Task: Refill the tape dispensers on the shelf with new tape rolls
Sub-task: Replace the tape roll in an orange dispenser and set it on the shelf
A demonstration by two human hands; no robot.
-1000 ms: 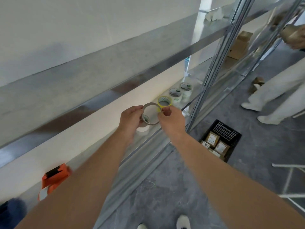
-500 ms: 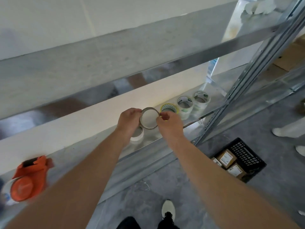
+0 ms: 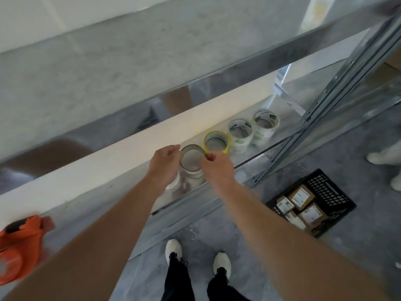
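Pinching thin tape roll [image 3: 192, 146] at opposite rims with left hand [image 3: 165, 165] and right hand [image 3: 217, 170], fingers curled; yellow roll [image 3: 216, 133] just beyond right hand; orange dispenser [image 3: 19, 248] far left of left hand.

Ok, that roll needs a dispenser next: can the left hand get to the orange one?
Probably yes: nothing stands on the shelf between left hand and orange dispenser, though it pinches the tape roll.

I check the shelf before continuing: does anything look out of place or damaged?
Nothing looks spilled or broken; the yellow roll and white rolls lie flat in a row. Only the brownish ring between the left hand and right hand seems odd: very thin, more like a used-up core than new tape.
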